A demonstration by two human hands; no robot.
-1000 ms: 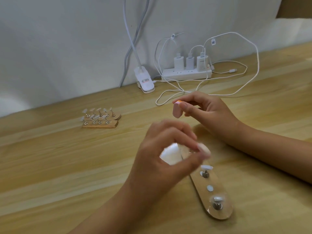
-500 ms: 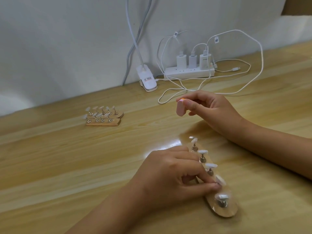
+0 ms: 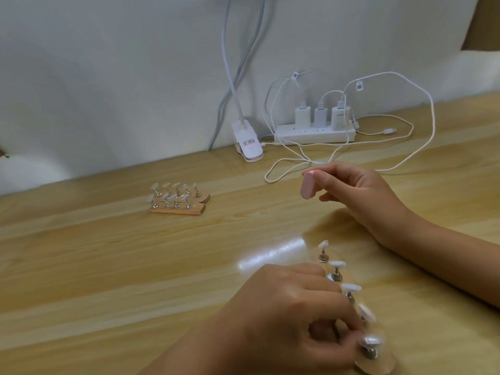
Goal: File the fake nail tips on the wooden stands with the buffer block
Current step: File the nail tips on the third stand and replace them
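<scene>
A wooden stand (image 3: 378,366) with several white nail tips on metal pegs lies at the lower right, running away from me. My left hand (image 3: 292,312) lies over its near left side, fingers curled, fingertips pinching at the nearest nail tip (image 3: 371,341). My right hand (image 3: 357,193) hovers above the table farther back and pinches a small pink buffer block (image 3: 307,188) between thumb and fingers. The block is apart from the stand. Two more wooden stands (image 3: 177,203) with nail tips sit side by side at the centre left.
A white power strip (image 3: 313,134) with three chargers sits against the back wall, its white cables (image 3: 405,158) looping onto the wooden table (image 3: 108,266) behind my right hand. A white clip lamp base (image 3: 247,143) stands left of the strip.
My left hand came down from mid-air onto the near stand and slid toward its nearest tip. My right hand with the buffer block stayed almost in place.
</scene>
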